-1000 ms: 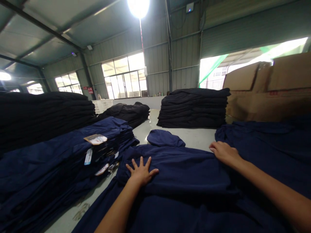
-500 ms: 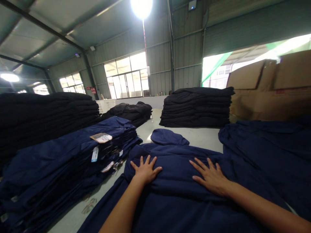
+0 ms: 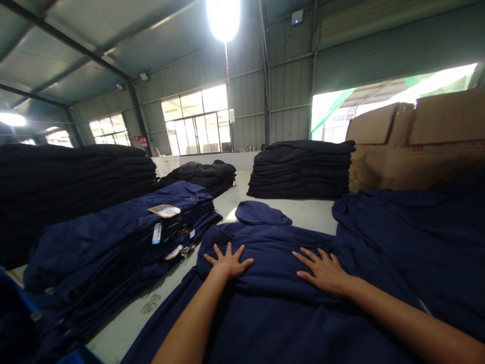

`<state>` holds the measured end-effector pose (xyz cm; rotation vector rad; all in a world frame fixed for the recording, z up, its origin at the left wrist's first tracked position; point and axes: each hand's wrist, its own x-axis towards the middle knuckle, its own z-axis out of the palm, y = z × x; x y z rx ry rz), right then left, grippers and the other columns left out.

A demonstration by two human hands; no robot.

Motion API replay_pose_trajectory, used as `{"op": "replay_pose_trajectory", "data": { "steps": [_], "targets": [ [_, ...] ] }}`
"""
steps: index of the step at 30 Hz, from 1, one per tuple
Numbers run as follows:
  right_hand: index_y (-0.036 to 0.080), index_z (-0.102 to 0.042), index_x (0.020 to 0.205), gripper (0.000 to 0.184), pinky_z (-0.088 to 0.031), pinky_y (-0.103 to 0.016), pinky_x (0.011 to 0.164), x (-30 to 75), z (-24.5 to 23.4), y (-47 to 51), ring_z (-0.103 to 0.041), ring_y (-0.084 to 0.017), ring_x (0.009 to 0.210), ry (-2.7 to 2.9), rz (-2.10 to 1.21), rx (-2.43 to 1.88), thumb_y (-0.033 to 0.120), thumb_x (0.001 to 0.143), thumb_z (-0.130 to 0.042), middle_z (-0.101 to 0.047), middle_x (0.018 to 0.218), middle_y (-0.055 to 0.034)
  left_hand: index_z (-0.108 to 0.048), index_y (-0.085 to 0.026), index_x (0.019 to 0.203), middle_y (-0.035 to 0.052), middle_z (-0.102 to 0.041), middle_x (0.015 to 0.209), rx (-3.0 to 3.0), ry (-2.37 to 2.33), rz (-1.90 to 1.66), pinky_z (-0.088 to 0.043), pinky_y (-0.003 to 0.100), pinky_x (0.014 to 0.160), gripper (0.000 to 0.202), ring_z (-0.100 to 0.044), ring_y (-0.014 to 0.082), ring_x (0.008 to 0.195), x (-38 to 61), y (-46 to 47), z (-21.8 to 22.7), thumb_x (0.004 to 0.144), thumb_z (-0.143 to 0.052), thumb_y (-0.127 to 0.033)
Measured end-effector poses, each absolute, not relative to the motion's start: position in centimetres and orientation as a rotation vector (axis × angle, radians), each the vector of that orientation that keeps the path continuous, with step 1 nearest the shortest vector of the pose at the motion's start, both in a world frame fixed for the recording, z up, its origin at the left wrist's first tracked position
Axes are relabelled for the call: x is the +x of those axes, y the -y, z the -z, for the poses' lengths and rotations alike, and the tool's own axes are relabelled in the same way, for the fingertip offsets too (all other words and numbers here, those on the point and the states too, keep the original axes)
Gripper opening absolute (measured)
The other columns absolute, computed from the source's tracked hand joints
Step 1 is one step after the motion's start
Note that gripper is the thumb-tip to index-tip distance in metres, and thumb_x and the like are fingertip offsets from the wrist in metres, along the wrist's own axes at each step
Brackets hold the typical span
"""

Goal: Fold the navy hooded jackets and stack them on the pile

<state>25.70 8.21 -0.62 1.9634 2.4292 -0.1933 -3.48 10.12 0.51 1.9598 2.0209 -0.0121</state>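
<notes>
A navy garment (image 3: 273,313) lies spread on the table in front of me, its far end showing a hood-like flap (image 3: 263,213). My left hand (image 3: 229,263) rests flat on its upper left part, fingers spread. On the upper right part lies my right hand (image 3: 324,272), also flat with fingers apart. Neither hand grips the cloth. Close by on the left is a stack of folded navy garments (image 3: 121,227) with a paper hang tag (image 3: 165,210) on top and several tags hanging at its end.
Black folded garments form a tall stack (image 3: 301,169) at the back, a long stack (image 3: 76,187) at left and a lower heap (image 3: 200,174) between. More navy cloth (image 3: 409,237) lies at right, before cardboard boxes (image 3: 417,136). The pale tabletop (image 3: 310,212) shows between piles.
The view has shifted slightly. Both hands stay flat on the navy garment, with the right hand a little further left in the picture. A blue edge now shows at lower left.
</notes>
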Motion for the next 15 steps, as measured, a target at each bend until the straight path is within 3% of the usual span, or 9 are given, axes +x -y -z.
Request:
{"op": "replay_pose_trajectory", "data": {
  "steps": [3,6,8,9,11,13,15],
  "targets": [
    [0.041,-0.027,0.138,0.069,-0.013,-0.065,0.103,26.1,-0.7,-6.1,-0.015,-0.042,0.133,-2.427,0.297,1.893,0.070,0.076,-0.031,-0.019,0.151,0.0010,-0.025,-0.043,0.138,0.0043,-0.007,0.152,1.916,-2.017,0.073,0.009,0.080,0.080,0.083,0.007,0.0551,0.127,-3.1,-7.7,-1.6,0.065,-0.029,-0.084],
    [0.036,-0.041,0.134,0.063,-0.019,-0.068,0.098,25.4,-3.1,-5.5,-0.028,-0.042,0.129,-2.401,0.381,1.803,0.065,0.079,-0.032,-0.034,0.145,-0.0050,-0.048,-0.030,0.130,0.0153,-0.034,0.143,1.978,-2.105,0.174,0.015,0.077,0.082,0.075,-0.010,0.0572,0.126,-1.9,-6.3,-3.1,0.070,-0.040,-0.074],
    [0.028,-0.049,0.130,0.059,-0.022,-0.066,0.098,24.0,-4.5,-6.2,-0.034,-0.039,0.127,-2.480,0.279,1.792,0.058,0.083,-0.031,-0.045,0.138,-0.0104,-0.057,-0.020,0.123,0.0206,-0.047,0.132,2.137,-2.164,0.116,0.014,0.075,0.087,0.064,-0.020,0.0533,0.126,-1.1,-6.6,-3.6,0.078,-0.039,-0.062],
    [0.025,-0.048,0.131,0.059,-0.020,-0.065,0.100,23.2,-4.8,-6.9,-0.032,-0.037,0.129,-2.549,0.194,1.783,0.055,0.084,-0.031,-0.044,0.138,-0.0111,-0.057,-0.018,0.123,0.0202,-0.046,0.133,2.241,-2.148,0.043,0.012,0.074,0.089,0.060,-0.020,0.0501,0.128,-0.8,-7.1,-3.6,0.081,-0.037,-0.057],
    [0.028,-0.041,0.135,0.058,-0.012,-0.063,0.104,22.1,-4.5,-8.5,-0.019,-0.034,0.135,-2.684,0.032,1.746,0.054,0.084,-0.033,-0.034,0.145,-0.0070,-0.047,-0.026,0.131,0.0121,-0.034,0.144,2.441,-2.009,-0.122,0.010,0.072,0.093,0.056,-0.012,0.0436,0.133,-0.8,-8.4,-3.0,0.085,-0.033,-0.055],
    [0.036,-0.035,0.136,0.057,-0.004,-0.064,0.104,22.2,-3.0,-10.3,-0.007,-0.033,0.137,-2.734,-0.023,1.733,0.056,0.083,-0.033,-0.025,0.149,0.0000,-0.033,-0.038,0.137,0.0011,-0.019,0.150,2.498,-1.863,-0.168,0.010,0.071,0.094,0.056,0.000,0.0401,0.136,-1.6,-9.9,-1.8,0.085,-0.027,-0.060],
    [0.039,-0.035,0.135,0.058,-0.004,-0.065,0.104,23.4,-1.1,-11.8,-0.007,-0.035,0.136,-2.651,0.044,1.845,0.062,0.083,-0.029,-0.025,0.148,0.0019,-0.022,-0.041,0.140,-0.0020,-0.009,0.152,2.364,-1.849,-0.115,0.008,0.069,0.097,0.062,0.006,0.0398,0.135,-2.8,-11.2,-0.6,0.083,-0.020,-0.067]
  ]
}}
